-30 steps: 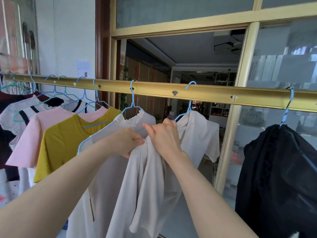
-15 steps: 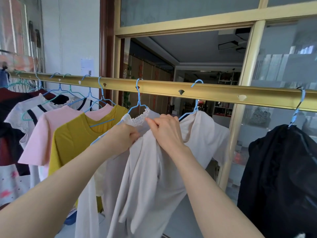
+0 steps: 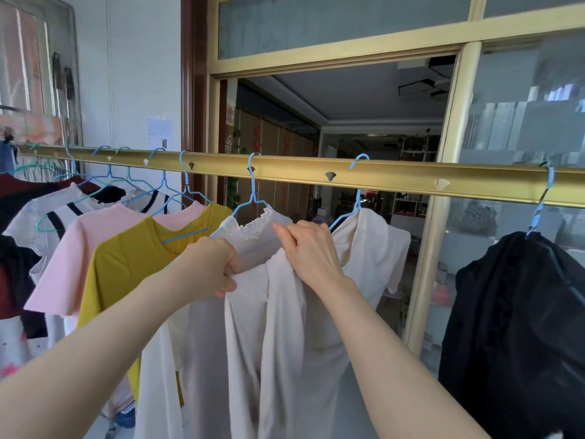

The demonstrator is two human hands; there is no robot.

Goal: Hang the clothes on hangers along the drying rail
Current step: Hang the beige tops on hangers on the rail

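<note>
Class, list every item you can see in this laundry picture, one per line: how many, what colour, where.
drying rail: one, gold, across the whole view
hangers: several, mostly blue, hooked on the rail
cream T-shirt: one, cream, centre, on a hanger
frilled top: one, white, left of the cream T-shirt
yellow T-shirt: one, mustard, left of the frilled top
pink T-shirt: one, pink, left of the yellow T-shirt
striped top: one, white with black stripes, behind the pink T-shirt
dark red top: one, dark red, far left
black garment: one, black, far right on the rail
door frame: one, gold, behind the rail
left hand: one, gripping the cream T-shirt's fabric
right hand: one, pinching it near the collar
</note>
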